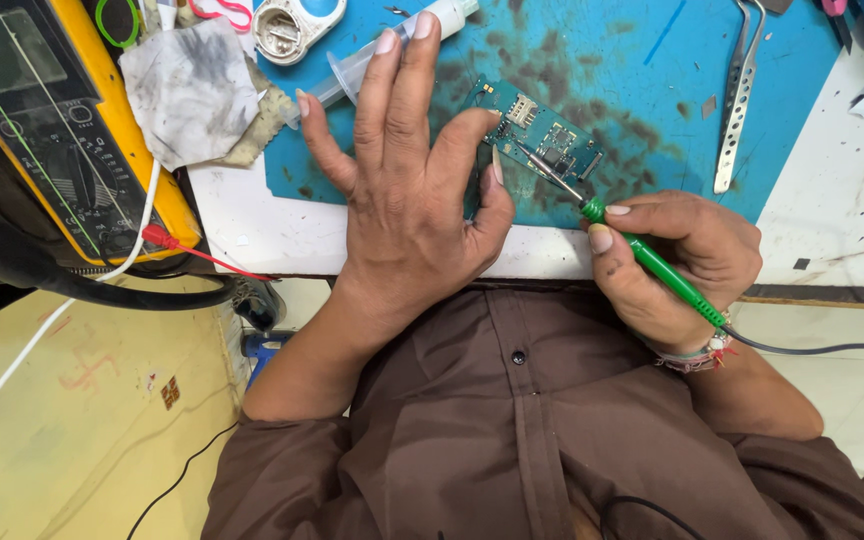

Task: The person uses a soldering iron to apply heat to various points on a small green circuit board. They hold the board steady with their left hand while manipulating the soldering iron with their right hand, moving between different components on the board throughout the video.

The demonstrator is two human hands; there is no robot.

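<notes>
Two hands work near the blue mat's (pixel 652 60) front edge: left hand (pixel 407 190) spread, steadying the circuit board (pixel 542 135), right hand (pixel 677 260) pinching a green soldering iron (pixel 652 262), tip on the board, work unfinished.

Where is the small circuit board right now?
In the head view, the circuit board lies on the blue mat, upper centre, between the left hand and the green probe.

Green glossy plastic sheathes the soldering iron (pixel 662 270), its thin metal tip on a matt teal circuit board (pixel 542 140). The blue rubbery mat (pixel 602 50) is soot-stained; steel tweezers (pixel 737 95) gleam; a grimy cloth rag (pixel 192 90) lies crumpled.
</notes>
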